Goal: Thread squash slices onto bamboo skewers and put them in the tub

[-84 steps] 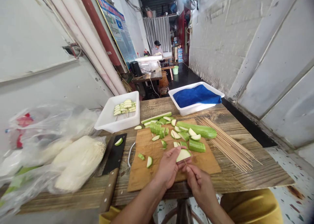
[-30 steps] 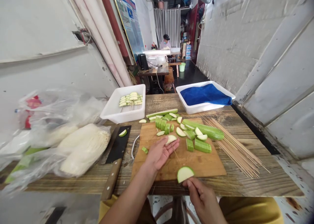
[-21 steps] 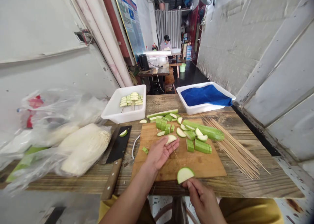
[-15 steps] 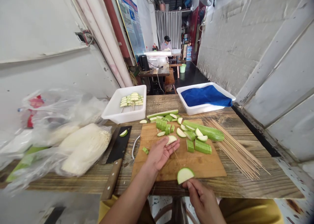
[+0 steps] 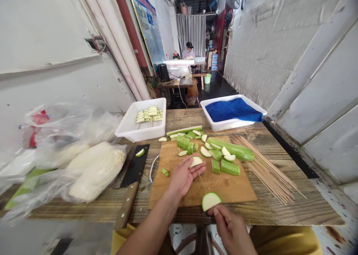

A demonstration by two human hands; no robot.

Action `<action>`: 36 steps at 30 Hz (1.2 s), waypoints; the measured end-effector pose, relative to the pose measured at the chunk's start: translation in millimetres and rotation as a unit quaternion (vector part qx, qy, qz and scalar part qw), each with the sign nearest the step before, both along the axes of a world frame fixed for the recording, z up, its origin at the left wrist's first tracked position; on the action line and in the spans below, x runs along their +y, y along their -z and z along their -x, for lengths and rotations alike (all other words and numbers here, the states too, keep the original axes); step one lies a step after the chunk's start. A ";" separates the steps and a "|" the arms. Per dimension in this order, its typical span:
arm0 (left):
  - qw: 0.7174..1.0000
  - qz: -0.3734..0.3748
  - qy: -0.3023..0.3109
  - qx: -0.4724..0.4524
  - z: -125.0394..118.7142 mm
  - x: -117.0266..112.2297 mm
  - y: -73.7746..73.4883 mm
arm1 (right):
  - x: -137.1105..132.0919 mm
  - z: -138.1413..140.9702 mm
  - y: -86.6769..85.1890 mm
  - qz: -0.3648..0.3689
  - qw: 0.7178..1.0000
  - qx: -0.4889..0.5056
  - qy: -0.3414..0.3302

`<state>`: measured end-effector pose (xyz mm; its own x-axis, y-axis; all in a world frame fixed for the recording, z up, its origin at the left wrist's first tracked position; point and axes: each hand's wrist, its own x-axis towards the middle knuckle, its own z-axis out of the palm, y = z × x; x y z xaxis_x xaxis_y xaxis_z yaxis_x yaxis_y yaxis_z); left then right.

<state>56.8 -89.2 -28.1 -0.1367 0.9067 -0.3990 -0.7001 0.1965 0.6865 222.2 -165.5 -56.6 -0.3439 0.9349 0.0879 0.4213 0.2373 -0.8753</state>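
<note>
My right hand [image 5: 231,230] sits at the table's near edge, pinched shut on a thin bamboo skewer [image 5: 200,175] that points away from me. A half-round zucchini slice [image 5: 210,201] is threaded on the skewer just above those fingers. My left hand [image 5: 181,177] lies stretched out on the wooden cutting board [image 5: 235,189], fingers apart. Its fingertips touch another pale zucchini slice [image 5: 196,161] near the skewer's tip.
Cut zucchini pieces [image 5: 229,167] and a long zucchini half [image 5: 235,149] lie on the board's far side. A pile of skewers [image 5: 268,169] lies at the right, a cleaver [image 5: 131,182] and bagged enoki mushrooms [image 5: 93,173] at the left. Two white trays [image 5: 131,130] [image 5: 220,125] stand behind. A person [image 5: 189,50] sits far back.
Earlier both hands held one slice at the skewer. That slice now sits low on the skewer, and my left hand has reached forward to another slice. Little has moved in the last second.
</note>
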 end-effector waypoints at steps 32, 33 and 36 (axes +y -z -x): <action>0.999 -0.009 -0.030 0.019 -14.0 0.0 -0.9 | 2.1 9.0 5.1 -0.067 0.998 0.006 0.008; 0.999 -0.010 -0.029 0.020 -14.4 -0.1 -1.1 | 2.3 9.2 4.2 -0.066 0.998 0.006 0.010; 0.999 -0.015 -0.026 0.021 -15.6 -0.4 -1.4 | 2.5 10.1 2.3 -0.064 0.998 0.008 0.023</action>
<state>72.3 -89.6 -26.7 -0.1997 0.9098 -0.3640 -0.6789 0.1394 0.7209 212.2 -163.0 -58.9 -0.2991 0.9304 0.2118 0.4202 0.3277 -0.8462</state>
